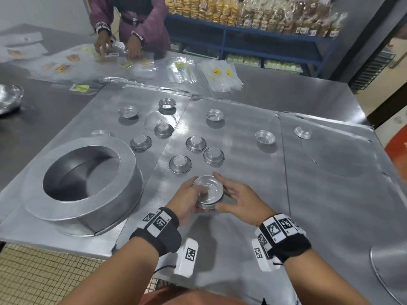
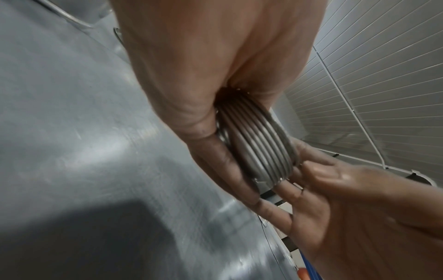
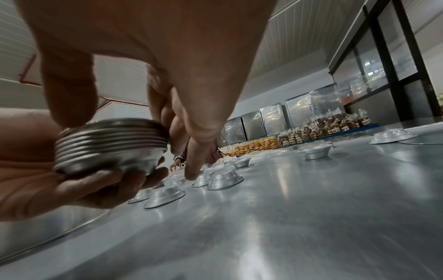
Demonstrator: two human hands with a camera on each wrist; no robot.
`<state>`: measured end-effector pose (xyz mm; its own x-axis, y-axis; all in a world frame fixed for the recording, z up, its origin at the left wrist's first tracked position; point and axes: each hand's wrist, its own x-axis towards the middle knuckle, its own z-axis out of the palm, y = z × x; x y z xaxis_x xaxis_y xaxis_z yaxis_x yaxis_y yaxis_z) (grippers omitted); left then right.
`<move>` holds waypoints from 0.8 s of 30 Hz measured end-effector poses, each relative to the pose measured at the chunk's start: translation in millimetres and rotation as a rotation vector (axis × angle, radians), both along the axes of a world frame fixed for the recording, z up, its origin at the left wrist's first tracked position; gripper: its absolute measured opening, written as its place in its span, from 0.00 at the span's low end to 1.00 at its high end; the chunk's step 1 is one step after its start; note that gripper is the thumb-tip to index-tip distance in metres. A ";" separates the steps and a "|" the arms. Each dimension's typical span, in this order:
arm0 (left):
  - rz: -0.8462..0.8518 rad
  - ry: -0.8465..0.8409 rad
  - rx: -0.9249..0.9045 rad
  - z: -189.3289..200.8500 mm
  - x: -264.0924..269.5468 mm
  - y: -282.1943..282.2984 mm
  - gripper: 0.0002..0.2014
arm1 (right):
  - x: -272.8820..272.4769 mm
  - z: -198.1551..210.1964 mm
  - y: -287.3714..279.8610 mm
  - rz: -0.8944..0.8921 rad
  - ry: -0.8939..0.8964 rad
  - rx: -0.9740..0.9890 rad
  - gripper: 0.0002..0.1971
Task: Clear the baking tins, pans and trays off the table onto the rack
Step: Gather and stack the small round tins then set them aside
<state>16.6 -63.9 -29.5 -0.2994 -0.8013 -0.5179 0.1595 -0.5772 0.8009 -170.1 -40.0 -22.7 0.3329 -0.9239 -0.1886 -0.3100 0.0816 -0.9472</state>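
Barely begun: nested stack of small round aluminium tins (image 1: 208,192) at lower centre, gripped in curled left hand (image 1: 187,200), pinched by right hand (image 1: 240,199), thumb on rim. Left to clear off grey metal desk (image 1: 253,216): loose tins (image 1: 180,164) mid-frame, big round aluminium pan (image 1: 83,183) at left. No rack in view.

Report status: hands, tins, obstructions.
Left hand holds stack of tins, right hand pinches its rim. Loose tins scattered on table ahead, big pan left. Nothing blocking them.

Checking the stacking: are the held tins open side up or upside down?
Open side up: the stack of tins shows its hollow inside, rims uppermost.
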 end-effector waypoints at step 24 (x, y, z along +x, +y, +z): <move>0.163 0.038 0.053 0.8 -37.3 -85.9 0.16 | -171.4 -20.3 -215.3 -0.898 0.624 0.334 0.09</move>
